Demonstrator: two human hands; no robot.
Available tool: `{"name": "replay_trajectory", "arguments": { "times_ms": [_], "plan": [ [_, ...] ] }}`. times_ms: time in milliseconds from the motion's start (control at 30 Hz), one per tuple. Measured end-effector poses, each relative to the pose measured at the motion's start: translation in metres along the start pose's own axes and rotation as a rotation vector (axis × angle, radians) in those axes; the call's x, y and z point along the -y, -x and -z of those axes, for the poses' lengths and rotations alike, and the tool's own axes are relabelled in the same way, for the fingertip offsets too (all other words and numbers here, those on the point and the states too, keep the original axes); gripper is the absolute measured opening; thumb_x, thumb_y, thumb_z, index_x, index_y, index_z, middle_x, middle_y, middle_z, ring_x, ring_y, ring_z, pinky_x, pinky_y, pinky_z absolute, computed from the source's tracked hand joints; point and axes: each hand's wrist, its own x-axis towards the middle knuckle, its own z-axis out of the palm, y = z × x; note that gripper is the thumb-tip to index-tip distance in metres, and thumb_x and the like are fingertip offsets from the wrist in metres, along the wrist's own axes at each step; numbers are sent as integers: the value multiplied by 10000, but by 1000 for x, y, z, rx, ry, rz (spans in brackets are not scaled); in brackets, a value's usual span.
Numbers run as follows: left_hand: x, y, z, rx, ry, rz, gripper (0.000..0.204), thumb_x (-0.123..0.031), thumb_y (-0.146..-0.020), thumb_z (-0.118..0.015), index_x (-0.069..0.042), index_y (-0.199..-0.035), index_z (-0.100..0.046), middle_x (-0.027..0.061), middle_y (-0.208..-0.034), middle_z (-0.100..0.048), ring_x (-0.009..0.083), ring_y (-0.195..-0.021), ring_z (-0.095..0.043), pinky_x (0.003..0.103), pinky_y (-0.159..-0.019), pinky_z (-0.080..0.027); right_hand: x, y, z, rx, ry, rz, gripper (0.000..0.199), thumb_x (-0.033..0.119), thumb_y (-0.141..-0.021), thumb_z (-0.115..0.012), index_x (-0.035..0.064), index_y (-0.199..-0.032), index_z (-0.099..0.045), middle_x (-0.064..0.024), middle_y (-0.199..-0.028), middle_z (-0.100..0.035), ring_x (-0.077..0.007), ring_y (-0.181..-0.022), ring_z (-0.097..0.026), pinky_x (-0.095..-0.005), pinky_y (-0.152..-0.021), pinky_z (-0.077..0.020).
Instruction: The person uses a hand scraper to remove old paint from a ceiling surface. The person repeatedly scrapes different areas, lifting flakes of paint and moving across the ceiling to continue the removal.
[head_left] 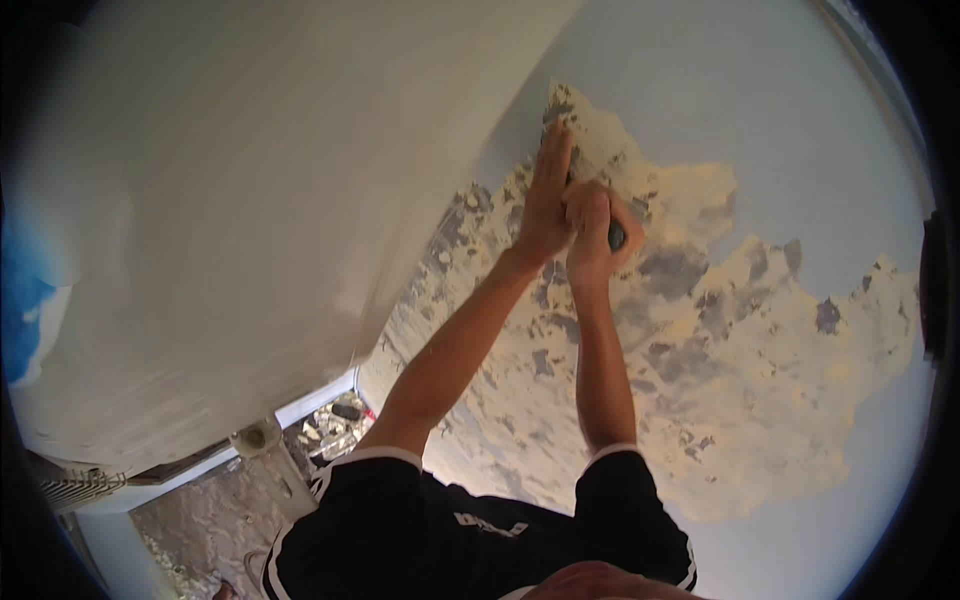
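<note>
Both my arms reach up against a pale blue wall (690,90) with a large patch where the paint is gone, showing cream and grey beneath. My right hand (592,215) is closed around a tool with a dark rounded handle (616,236); only the handle's end shows clearly, and its working end is hidden, so its kind cannot be told. Just left of it, my left hand (546,200) lies with fingers stretched upward, close to the bare patch's upper tip. Whether its palm presses on the tool or the wall is hidden.
A smooth light wall or panel (250,200) meets the blue wall along a corner at the left. Below left, rubble and flakes (335,425) lie on the floor beside a white frame. A metal rack (85,487) and something blue (25,300) stand at the left edge.
</note>
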Motion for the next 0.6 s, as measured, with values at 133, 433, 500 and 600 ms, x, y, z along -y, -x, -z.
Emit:
{"name": "replay_trajectory", "arguments": {
  "times_ms": [133,433,500,600],
  "plan": [
    [-12,-2,9,29,21,40,805,-385,-1017,-600,-86,-1633,-177,169,-1701,-124,365,-1566,-140,504,-1252,-241,0,-3,-3,5,66,-23,331,202,-1016,-580,-20,-773,-599,-34,-641,-530,-97,-615,-444,-301,-548,-364],
    [7,-26,18,41,-2,-34,758,-404,-1035,-565,-88,-1624,-209,154,-1701,-133,368,-1564,-142,528,-1256,-220,-8,-17,-16,56,85,22,381,155,-1069,-519,-43,-742,-515,-31,-686,-516,-101,-630,-403,-298,-599,-384],
    [15,-23,22,49,-145,-13,758,-409,-1036,-563,-92,-1626,-208,149,-1702,-134,372,-1564,-139,536,-1252,-224,-19,-10,-20,-8,19,55,383,153,-1067,-520,-35,-734,-501,-26,-679,-504,-102,-628,-399,-301,-595,-380],
    [6,-15,26,31,-51,23,721,-514,-1066,-381,-104,-1631,-203,138,-1700,-167,317,-1573,-138,446,-1263,-215,-15,-9,-16,77,33,-35,385,151,-1065,-518,-27,-725,-494,-22,-671,-497,-103,-626,-397,-313,-590,-383]
  ]
}}
